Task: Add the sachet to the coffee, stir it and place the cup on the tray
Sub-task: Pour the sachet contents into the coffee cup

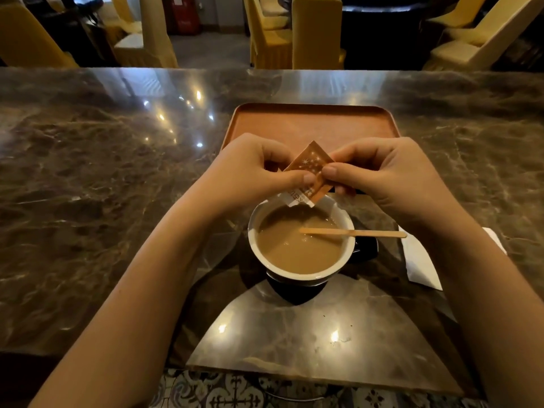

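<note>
On the marble counter [88, 178] in front of you: orange tray [312, 122] sits furthest out, nothing on the part you can see. Cup [300, 273] is nearer to you than the tray, standing on the counter, white inside, dark outside, full of milky coffee [291, 248]. White napkin [419, 260] lies right of the cup, partly under your right forearm. Your left hand [253, 169] and right hand [391, 175] both pinch the sachet [309, 169] between thumb and fingers, other fingers curled in. Sachet is tilted above the cup's far rim, lower end pointing at the coffee. Wooden stirrer [353, 232] rests across the right rim, tip in the coffee.
</note>
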